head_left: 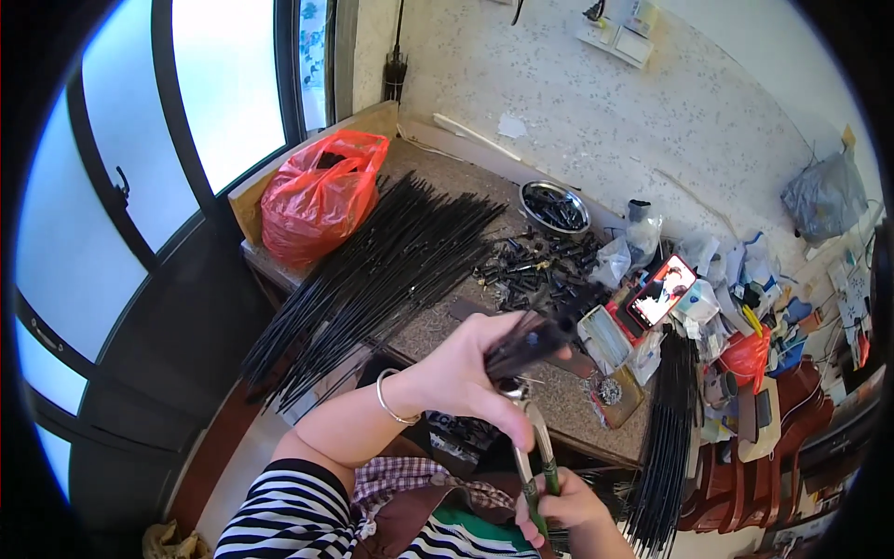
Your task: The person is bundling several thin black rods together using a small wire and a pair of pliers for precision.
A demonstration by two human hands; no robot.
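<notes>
My left hand (456, 368), with a silver bangle at the wrist, is closed around a dark bundle of thin black ribs (526, 347), which looks like a folded umbrella frame. It is blurred, and the palm hides part of it. Below it, my right hand (573, 508) grips the green handles of metal pliers (527, 456). The plier jaws are up against the lower end of the bundle, beside my left thumb. Whether the jaws are closed on anything I cannot make out.
On the speckled table (447, 326) lies a wide pile of long black rods (391, 242) beside a red plastic bag (321, 200). Small black parts (540, 265) are heaped near a metal bowl (555, 207). A lit phone (663, 291) leans at right. More rods (666, 438) hang over the right edge.
</notes>
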